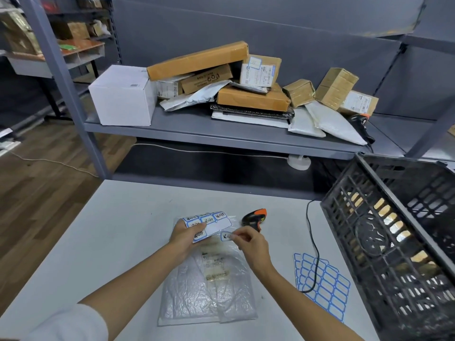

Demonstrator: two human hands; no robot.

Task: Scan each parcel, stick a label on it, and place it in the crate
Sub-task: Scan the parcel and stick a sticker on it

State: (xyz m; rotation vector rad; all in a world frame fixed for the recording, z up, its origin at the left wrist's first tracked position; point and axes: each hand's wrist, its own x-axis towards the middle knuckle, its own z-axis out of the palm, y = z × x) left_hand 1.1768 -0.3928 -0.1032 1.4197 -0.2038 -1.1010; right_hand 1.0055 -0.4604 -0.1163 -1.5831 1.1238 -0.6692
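A clear plastic bag parcel (pixel 204 291) lies flat on the white table (pixel 118 230), with a printed slip showing on it. Above its far end my left hand (pixel 186 236) holds a label sheet (pixel 211 223) with blue-bordered stickers. My right hand (pixel 248 242) pinches a single peeled label (pixel 226 236) just beside that sheet. The black and orange scanner (pixel 254 217) lies on the table behind my right hand, its cable running toward me. A black plastic crate (pixel 394 232) stands tilted at the right with parcels inside.
More blue-bordered label sheets (pixel 325 284) lie on the table right of the parcel, under the scanner cable. A grey shelf (pixel 221 134) behind holds a white box (pixel 123 94), several cardboard boxes, mailer bags and a second scanner (pixel 362 126).
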